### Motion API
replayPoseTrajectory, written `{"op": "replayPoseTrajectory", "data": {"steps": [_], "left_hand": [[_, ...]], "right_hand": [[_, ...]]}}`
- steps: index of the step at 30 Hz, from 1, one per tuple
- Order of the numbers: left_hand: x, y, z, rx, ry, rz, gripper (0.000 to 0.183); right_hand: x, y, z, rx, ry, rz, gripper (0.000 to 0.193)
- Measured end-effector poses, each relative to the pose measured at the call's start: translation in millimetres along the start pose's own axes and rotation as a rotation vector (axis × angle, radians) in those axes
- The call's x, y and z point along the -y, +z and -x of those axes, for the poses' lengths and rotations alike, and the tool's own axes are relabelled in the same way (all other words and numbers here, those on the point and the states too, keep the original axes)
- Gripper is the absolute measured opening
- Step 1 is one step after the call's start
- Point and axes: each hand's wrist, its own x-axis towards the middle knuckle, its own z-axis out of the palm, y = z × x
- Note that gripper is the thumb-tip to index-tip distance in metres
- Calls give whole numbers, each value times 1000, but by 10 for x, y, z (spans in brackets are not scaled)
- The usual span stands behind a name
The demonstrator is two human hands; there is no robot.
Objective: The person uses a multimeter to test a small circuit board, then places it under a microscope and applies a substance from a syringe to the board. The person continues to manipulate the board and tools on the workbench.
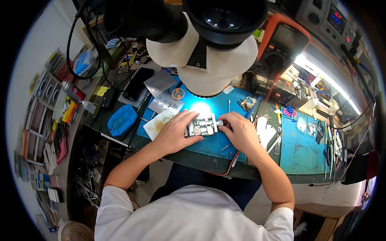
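- Firmly gripped at its left end, a metal holder [204,125] sits in my left hand [175,129], fingers along the far edge, thumb along the near one.
- At the other end, my right hand [242,129] has thumb and forefinger pinched narrow round a small knob [219,123]; how hard they press, I cannot tell.
- The holder is above the blue mat [213,148] on the desk [209,162], on my side of the light beneath the microscope [201,66]. Whether its base touches the mat is hidden from view.
- Good form, as I judge it: the left hand bears the body, the right works only the knob, so no turn twists the whole piece.
- Small, even turns seem wisest; too much force could mark anything between the bars, where details are too fine to make out.
- A level holder, nearer the bright spot, would likely show the bars better.
- Room to work matters: a swab [229,105] lies just beyond, a stained pale sheet [156,125] beside my left hand.
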Motion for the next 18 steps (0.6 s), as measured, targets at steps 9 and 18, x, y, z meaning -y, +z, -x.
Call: {"op": "replayPoseTrajectory", "data": {"steps": [9,18], "left_hand": [[13,-1,1,-6,27,-9,74],[35,-104,116,-2,-9,-90,90]], "right_hand": [[10,-1,14,-18,-35,107,21],[-14,1,2,22,-13,54,24]]}}
